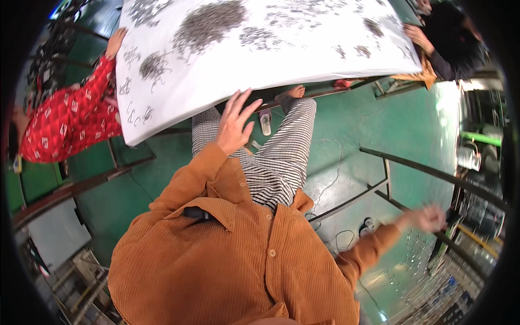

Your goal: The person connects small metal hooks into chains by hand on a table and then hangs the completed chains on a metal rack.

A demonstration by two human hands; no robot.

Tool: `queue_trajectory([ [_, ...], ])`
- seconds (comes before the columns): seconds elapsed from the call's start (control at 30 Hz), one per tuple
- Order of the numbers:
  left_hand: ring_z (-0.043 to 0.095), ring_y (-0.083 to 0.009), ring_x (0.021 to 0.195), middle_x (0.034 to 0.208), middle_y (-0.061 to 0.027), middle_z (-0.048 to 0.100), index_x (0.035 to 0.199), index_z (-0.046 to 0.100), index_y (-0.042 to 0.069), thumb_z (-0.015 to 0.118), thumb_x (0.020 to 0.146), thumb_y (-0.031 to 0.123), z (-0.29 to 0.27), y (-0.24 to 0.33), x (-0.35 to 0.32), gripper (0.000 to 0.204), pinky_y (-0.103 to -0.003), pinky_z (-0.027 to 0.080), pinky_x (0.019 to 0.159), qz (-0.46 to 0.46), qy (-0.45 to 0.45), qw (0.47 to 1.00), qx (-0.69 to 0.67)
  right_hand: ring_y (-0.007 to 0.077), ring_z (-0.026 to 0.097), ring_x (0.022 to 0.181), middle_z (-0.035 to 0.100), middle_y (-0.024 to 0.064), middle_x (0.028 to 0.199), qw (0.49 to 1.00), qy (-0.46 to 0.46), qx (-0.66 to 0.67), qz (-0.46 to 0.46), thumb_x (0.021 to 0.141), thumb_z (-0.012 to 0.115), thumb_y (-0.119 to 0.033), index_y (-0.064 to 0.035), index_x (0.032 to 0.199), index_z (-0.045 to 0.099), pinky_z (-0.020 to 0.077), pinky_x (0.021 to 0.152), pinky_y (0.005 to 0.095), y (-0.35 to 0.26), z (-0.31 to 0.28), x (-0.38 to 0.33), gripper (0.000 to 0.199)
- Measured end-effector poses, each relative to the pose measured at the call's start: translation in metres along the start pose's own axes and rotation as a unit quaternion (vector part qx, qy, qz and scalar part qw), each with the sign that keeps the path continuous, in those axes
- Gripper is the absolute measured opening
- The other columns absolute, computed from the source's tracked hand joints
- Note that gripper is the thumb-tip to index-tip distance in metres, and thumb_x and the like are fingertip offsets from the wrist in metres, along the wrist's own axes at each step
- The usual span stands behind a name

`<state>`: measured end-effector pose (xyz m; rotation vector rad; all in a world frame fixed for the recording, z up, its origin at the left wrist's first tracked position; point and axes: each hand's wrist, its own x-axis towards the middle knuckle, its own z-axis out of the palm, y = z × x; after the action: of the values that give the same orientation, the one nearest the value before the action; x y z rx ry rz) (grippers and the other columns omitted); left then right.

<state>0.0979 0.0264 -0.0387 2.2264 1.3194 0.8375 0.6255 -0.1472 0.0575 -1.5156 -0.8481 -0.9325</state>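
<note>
My left hand (235, 122) is raised in front of me with its fingers spread and nothing in it, just below the near edge of a white tabletop (325, 59). Piles of small grey metal pieces (208, 24) lie on the tabletop. My right hand (428, 218) is stretched out to the right over the green floor, near a black metal rail (433, 173). It is blurred, so its fingers cannot be made out. I wear an orange corduroy shirt and striped trousers (281, 157).
A person in a red patterned top (70, 124) stands at the left with a hand (115, 42) on the tabletop. Another person in dark clothes (452, 46) is at the far right corner. A sandal (265, 122) lies on the green floor (352, 141). Cables trail at the right.
</note>
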Motion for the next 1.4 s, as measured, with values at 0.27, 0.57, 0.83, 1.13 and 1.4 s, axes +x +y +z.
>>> queue_trajectory([
  [0.27, 0.034, -0.0386, 0.134, 0.147, -0.0141, 0.038, 0.124, 0.062, 0.011, 0.064, 0.076, 0.000, -0.068, -0.049, -0.079, 0.049, -0.047, 0.032, 0.110, -0.165, 0.173, 0.968, 0.080, 0.0323, 0.063, 0.080, 0.064, 0.0129, 0.086, 0.682, -0.620, 0.386, 0.033, 0.083, 0.063, -0.010, -0.0052, 0.088, 0.070, 0.0506, 0.073, 0.0385, -0.391, 0.213, -0.276, 0.010],
  [0.57, 0.044, -0.0347, 0.126, 0.143, -0.0125, 0.044, 0.119, 0.065, 0.010, 0.064, 0.077, 0.000, -0.087, -0.062, -0.146, 0.043, -0.043, 0.039, 0.103, -0.304, 0.260, 0.914, 0.066, 0.0319, 0.065, 0.082, 0.064, 0.0122, 0.087, 0.683, -0.666, 0.255, -0.159, 0.079, 0.062, -0.009, -0.0107, 0.092, 0.071, 0.0517, 0.073, 0.0441, -0.504, 0.285, -0.337, 0.015],
  [0.83, 0.052, -0.0307, 0.115, 0.133, -0.0118, 0.052, 0.115, 0.067, 0.009, 0.064, 0.079, 0.000, -0.092, -0.074, -0.103, 0.037, -0.039, 0.044, 0.095, -0.258, 0.281, 0.923, 0.047, 0.0321, 0.065, 0.075, 0.064, 0.0114, 0.084, 0.656, -0.683, 0.298, -0.123, 0.080, 0.062, -0.009, -0.0102, 0.090, 0.072, 0.0513, 0.068, 0.0410, -0.445, 0.275, -0.291, 0.014],
  [1.13, 0.052, -0.0284, 0.103, 0.114, -0.0072, 0.059, 0.116, 0.067, 0.012, 0.066, 0.082, 0.011, -0.077, -0.154, 0.016, 0.034, -0.038, 0.045, 0.089, -0.221, 0.283, 0.922, 0.144, 0.0295, 0.064, 0.092, 0.060, 0.0136, 0.100, 0.600, -0.708, 0.269, -0.256, 0.082, 0.053, -0.007, -0.0144, 0.122, 0.060, 0.0534, 0.074, 0.0411, -0.475, 0.291, -0.320, 0.041],
  [1.4, 0.056, -0.0221, 0.093, 0.095, -0.0002, 0.067, 0.086, 0.073, 0.013, 0.070, 0.076, 0.006, -0.076, -0.159, 0.012, 0.013, -0.033, 0.046, 0.083, -0.199, 0.319, 0.920, 0.107, 0.0331, 0.064, 0.070, 0.062, 0.0113, 0.086, 0.657, -0.690, 0.299, -0.052, 0.082, 0.064, -0.012, -0.0061, 0.086, 0.066, 0.0515, 0.063, 0.0418, -0.411, 0.266, -0.277, 0.007],
])
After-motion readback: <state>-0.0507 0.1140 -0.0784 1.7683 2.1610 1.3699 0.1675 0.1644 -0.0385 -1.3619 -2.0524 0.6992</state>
